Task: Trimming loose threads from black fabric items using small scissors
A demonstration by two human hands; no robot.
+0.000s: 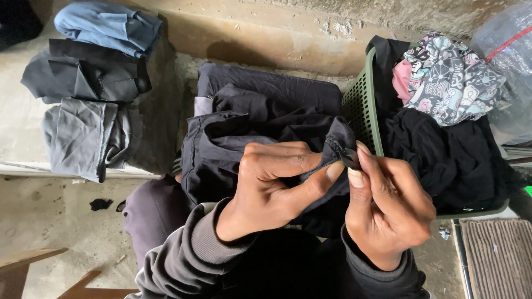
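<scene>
A black garment (pixel 244 138) lies bunched across my lap. My left hand (pixel 277 185) pinches a frayed edge of it between thumb and forefinger. My right hand (pixel 388 205) meets the same edge from the right, its fingertips closed on a small dark piece at the hem, too small to identify. Both hands touch at the fingertips just left of the green basket.
A green plastic basket (pixel 360 111) at the right holds black cloth (pixel 443 155) and a patterned pink-and-teal garment (pixel 449 77). Folded grey, black and blue clothes (pixel 88 83) sit stacked on a concrete ledge at the left. A ribbed mat (pixel 496 254) lies lower right, wooden pieces (pixel 33 271) lower left.
</scene>
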